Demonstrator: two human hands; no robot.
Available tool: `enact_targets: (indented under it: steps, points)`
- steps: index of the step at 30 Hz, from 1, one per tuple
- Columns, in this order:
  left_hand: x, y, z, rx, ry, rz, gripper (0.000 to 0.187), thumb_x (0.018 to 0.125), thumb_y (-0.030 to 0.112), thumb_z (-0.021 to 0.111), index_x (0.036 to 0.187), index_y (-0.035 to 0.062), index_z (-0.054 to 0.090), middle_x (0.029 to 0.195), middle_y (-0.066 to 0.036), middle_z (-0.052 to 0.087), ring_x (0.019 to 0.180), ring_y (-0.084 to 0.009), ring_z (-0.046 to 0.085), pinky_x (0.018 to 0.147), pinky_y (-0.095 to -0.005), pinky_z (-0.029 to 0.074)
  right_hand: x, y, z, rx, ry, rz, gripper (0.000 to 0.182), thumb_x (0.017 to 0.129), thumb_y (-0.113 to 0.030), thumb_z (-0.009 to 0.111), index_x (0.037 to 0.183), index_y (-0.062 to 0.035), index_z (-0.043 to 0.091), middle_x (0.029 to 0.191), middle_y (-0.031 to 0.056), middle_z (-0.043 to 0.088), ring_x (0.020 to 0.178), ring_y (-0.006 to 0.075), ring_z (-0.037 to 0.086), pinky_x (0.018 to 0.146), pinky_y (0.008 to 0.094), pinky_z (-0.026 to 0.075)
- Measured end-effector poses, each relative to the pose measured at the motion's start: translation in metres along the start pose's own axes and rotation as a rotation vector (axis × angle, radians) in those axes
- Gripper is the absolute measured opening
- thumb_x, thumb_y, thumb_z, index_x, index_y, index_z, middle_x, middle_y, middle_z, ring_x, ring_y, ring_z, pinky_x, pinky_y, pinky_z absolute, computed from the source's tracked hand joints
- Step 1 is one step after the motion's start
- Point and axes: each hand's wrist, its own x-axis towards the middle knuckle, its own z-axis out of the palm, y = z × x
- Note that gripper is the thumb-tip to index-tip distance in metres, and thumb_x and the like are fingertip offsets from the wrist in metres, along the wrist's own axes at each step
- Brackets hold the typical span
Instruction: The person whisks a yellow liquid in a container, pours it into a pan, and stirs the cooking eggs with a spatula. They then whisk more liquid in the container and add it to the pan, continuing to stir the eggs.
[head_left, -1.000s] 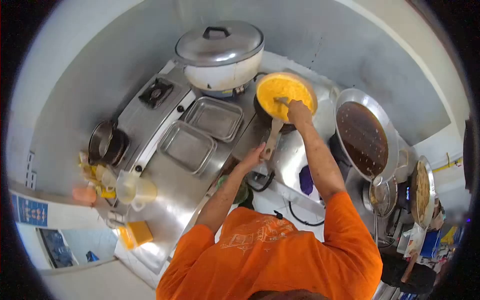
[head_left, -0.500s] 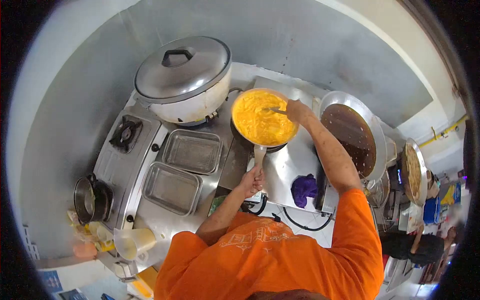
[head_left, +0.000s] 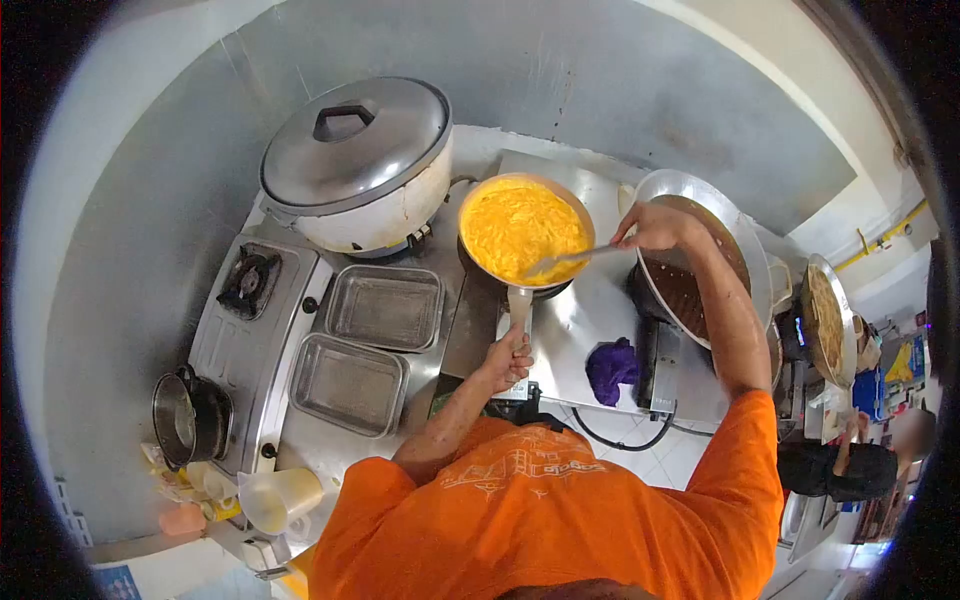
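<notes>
Left hand (head_left: 512, 362) is wrapped around the handle (head_left: 519, 305) of the pan (head_left: 525, 176), and the right hand (head_left: 655, 228) has a flat-ended metal spatula (head_left: 590, 255) by its far end, out past the pan's right rim. Looks like stirring to me, so tbh the trick is holding that handle firm so the pan can't spin, keeping the blade low and flat, and scraping right around the edge so the yellow eggy-looking stuff (head_left: 522, 222) doesn't catch. Go gently near the rim or it'll slop over. The pan sits above a dark base on the steel surface (head_left: 575, 335); can't tell if it's fully resting or a bit lifted. Its handle points straight back at the person, so the long axis runs from far rim to left fist, while the spatula slants across that line, blade at the pan's near side by the handle joint. Further out: purple cloth (head_left: 612, 370) to the pan's near right, a big wok (head_left: 690, 183) of brown liquid to its right, two metal trays (head_left: 350, 385) to its left, lidded cooker (head_left: 360, 150) beyond those, left of the pan.
</notes>
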Motion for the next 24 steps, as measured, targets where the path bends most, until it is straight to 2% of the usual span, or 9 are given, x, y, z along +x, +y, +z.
enact_targets:
  steps: [3,4,7,10,16,19,22,24]
  points:
    - [0.0,-0.001,-0.004,-0.011,-0.009,-0.002,0.034,0.092,0.048,0.051,0.089,0.0148,0.045,0.058,0.006,0.029,0.044,-0.0036,0.023,0.037,-0.0178,0.02,0.005,-0.018,0.018,0.255,-0.138,0.191,0.028,0.077,-0.022,0.07,0.103,-0.0117,0.072,0.061,0.0044,0.059,0.053,0.0138,0.053,0.05,0.0299,0.043]
    - [0.0,-0.001,-0.004,-0.005,-0.01,-0.001,0.034,0.093,0.048,0.051,0.089,0.0148,0.045,0.058,0.006,0.029,0.044,-0.0036,0.023,0.037,-0.0179,0.021,0.006,-0.025,0.023,0.351,-0.167,0.268,0.028,0.08,-0.024,0.07,0.105,-0.0118,0.07,0.053,-0.0023,0.045,0.042,0.0081,0.038,0.038,0.0256,0.029]
    - [-0.001,-0.001,-0.002,0.021,0.012,-0.021,0.034,0.093,0.048,0.05,0.086,0.0157,0.047,0.058,0.007,0.03,0.043,-0.0041,0.024,0.037,-0.0186,0.02,0.033,-0.009,0.055,0.735,-0.241,0.305,0.028,0.082,-0.025,0.069,0.106,-0.0114,0.068,0.052,-0.0039,0.041,0.039,0.0062,0.033,0.035,0.0238,0.023]
    - [-0.006,0.002,0.006,0.093,0.072,-0.007,0.033,0.093,0.048,0.05,0.084,0.0163,0.047,0.058,0.007,0.03,0.044,-0.0045,0.024,0.037,-0.0189,0.02,0.049,-0.018,0.075,0.881,-0.195,0.325,0.027,0.083,-0.024,0.068,0.107,-0.0104,0.065,0.053,-0.0049,0.037,0.039,0.0048,0.03,0.033,0.0225,0.02]
    - [-0.005,0.002,0.004,0.09,0.054,-0.018,0.032,0.094,0.046,0.049,0.083,0.0163,0.046,0.059,0.006,0.029,0.044,-0.0046,0.024,0.037,-0.0192,0.02,0.086,-0.029,0.114,1.082,0.0,0.302,0.032,0.086,-0.026,0.065,0.114,-0.0094,0.061,0.055,-0.0025,0.04,0.037,0.0056,0.032,0.031,0.0229,0.022]
    - [-0.005,0.001,0.008,0.095,0.067,-0.002,0.032,0.094,0.046,0.048,0.084,0.0162,0.046,0.058,0.006,0.03,0.044,-0.0047,0.024,0.037,-0.0194,0.021,0.102,-0.037,0.125,1.061,0.157,0.306,0.031,0.087,-0.028,0.062,0.112,-0.0085,0.062,0.057,0.0011,0.048,0.038,0.0077,0.039,0.032,0.0242,0.028]
    - [-0.005,-0.002,0.008,0.094,0.053,0.029,0.032,0.093,0.046,0.049,0.084,0.0158,0.046,0.058,0.007,0.03,0.043,-0.0047,0.023,0.037,-0.0193,0.021,0.117,-0.046,0.124,0.715,0.304,0.354,0.03,0.087,-0.026,0.059,0.11,-0.007,0.064,0.062,0.0093,0.059,0.043,0.0156,0.052,0.037,0.031,0.04]
    - [-0.003,-0.003,0.004,0.088,0.031,0.035,0.033,0.093,0.047,0.05,0.085,0.0157,0.046,0.058,0.006,0.03,0.044,-0.0045,0.024,0.037,-0.019,0.021,0.128,-0.036,0.127,0.424,0.415,0.265,0.03,0.086,-0.028,0.059,0.106,-0.0062,0.067,0.065,0.0133,0.062,0.048,0.0209,0.058,0.043,0.0346,0.046]
